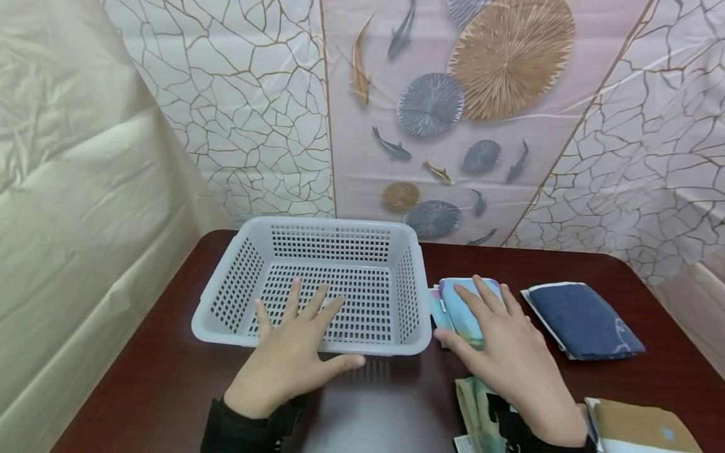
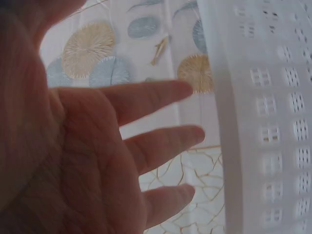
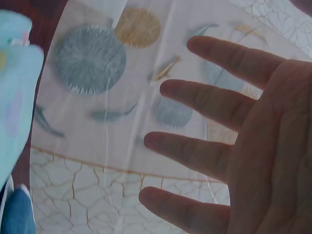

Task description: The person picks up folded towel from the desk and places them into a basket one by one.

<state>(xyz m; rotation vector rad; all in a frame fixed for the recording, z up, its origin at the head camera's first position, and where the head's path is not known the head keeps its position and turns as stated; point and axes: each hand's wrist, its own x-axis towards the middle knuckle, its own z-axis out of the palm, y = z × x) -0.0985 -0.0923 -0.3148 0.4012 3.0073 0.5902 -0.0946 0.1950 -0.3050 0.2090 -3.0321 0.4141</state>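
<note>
My left hand (image 1: 297, 352) is spread over the near rim of a white plastic basket (image 1: 335, 349), fingers straight and holding nothing. In the left wrist view the basket's slotted wall (image 2: 273, 146) stands beyond the fingertips, apart from them. My right hand (image 1: 506, 349), also spread and holding nothing, hovers over a folded light-blue cloth item (image 1: 453, 302) right of the basket. In the right wrist view that light-blue item (image 3: 17, 107) shows at the left edge, clear of the fingers. A green folded cloth item (image 1: 472, 409) lies partly hidden under the right wrist.
A dark blue folded cloth item (image 1: 586, 321) lies at the right of the dark red-brown table (image 1: 153, 371). A brown and white folded item (image 1: 640, 425) is near the front right. Patterned fabric (image 1: 266, 113) hangs behind the table, and cream fabric (image 1: 85, 207) hangs at the left.
</note>
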